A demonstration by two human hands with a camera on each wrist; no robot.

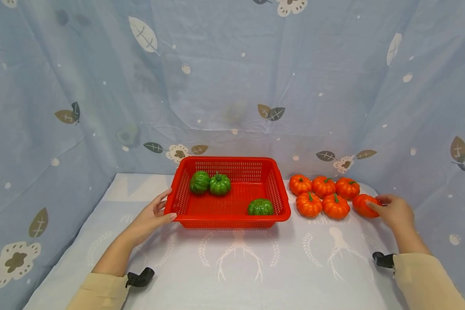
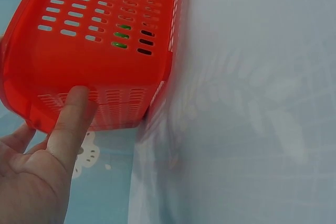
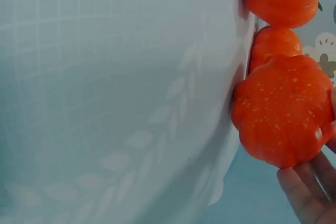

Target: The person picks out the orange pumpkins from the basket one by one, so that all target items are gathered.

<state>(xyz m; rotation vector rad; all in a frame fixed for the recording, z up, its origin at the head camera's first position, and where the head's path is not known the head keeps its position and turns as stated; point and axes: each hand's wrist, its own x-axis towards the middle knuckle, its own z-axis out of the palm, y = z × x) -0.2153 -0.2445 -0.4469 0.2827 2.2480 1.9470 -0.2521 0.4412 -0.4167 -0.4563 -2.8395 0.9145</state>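
Note:
My left hand (image 1: 149,221) grips the left end of a red plastic basket (image 1: 232,218), thumb toward the front corner and fingers along the side rim. In the left wrist view, the thumb lies against the perforated wall (image 2: 100,56). Inside the basket, two green pumpkins (image 1: 220,184) sit side by side at the back left, and another green pumpkin (image 1: 260,207) lies at the front right. At the far right, my right hand (image 1: 398,213) holds an orange pumpkin (image 1: 365,206) between thumb and fingers. The right wrist view shows this pumpkin tilted, its speckled surface (image 3: 283,111) facing the camera.
Several more orange pumpkins (image 1: 335,206) stand in two rows between the basket and my right hand. A pale patterned cloth (image 1: 286,267) covers the table. Blue printed curtains (image 1: 224,86) hang behind and along both sides.

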